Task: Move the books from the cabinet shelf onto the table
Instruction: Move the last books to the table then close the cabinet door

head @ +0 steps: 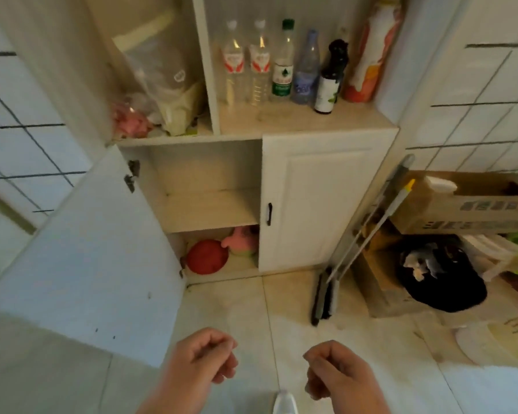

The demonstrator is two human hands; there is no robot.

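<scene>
— Any books on the cabinet shelf [210, 209]?

— None to be seen; bare boards behind the open door [81, 264], at least as far as the closed right door [320, 201] allows; no telling what sits behind that one.

— And below?

— Only a red round thing [207, 256] and a pink plush toy [243, 242] on the bottom level; nothing book-shaped there either.

— Hands?

— Left hand [205, 357] low in front, fingers loosely curled, holding nothing; right hand [331, 372] much the same, curled and empty; well apart from each other and from the cabinet, touching nothing.

— Table?

— Not in view; so no way to check whether books lie on it.

— Verdict on progress, then?

— Probably near the end or finished, judging by the bare shelf and the idle hands; could equally be a gap between trips, if more books hide behind the shut door; cannot say for certain.

— Anything else around?

— A row of bottles [281, 64] on the counter above; a broom [368, 234] leaning at the cabinet's right side; a cardboard box [461, 210] and a dark bag [443, 279] on the floor beyond it; tip of a white shoe [285, 403] at the lower edge.

— Left to do?

— Perhaps open the right door to check; otherwise likely just shutting the left one.
</scene>
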